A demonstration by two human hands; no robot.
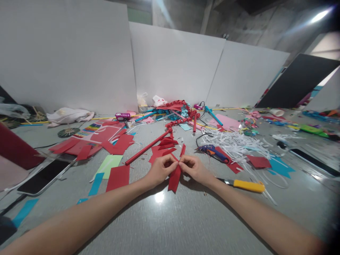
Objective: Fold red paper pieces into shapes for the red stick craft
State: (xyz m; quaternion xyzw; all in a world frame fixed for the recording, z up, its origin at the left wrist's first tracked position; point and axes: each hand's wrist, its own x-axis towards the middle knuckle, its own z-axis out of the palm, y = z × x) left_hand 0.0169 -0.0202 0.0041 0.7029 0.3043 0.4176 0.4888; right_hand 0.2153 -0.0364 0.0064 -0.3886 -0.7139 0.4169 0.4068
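Observation:
My left hand (pixel 162 170) and my right hand (pixel 195 170) meet at the middle of the view, each with thumb and fingers pinched on a red paper strip (pixel 174 180). The strip's lower end hangs below my fingertips, and another narrow red piece (pixel 182 150) sticks up above them. Just beyond my hands lie several folded red paper pieces (pixel 167 143). A long red paper tube (pixel 148 146) slants away behind my left hand. Right of my right hand are a blue hot glue gun (pixel 214 153) and a yellow-handled utility knife (pixel 248 185).
White paper shreds (pixel 233 143) heap up on the right. Red sheets (pixel 117 177) and a phone (pixel 45 175) lie to the left; another phone (pixel 316 161) is at far right. Red paper chains (pixel 183 109) and blue scraps pile up before the white panels (pixel 175 67).

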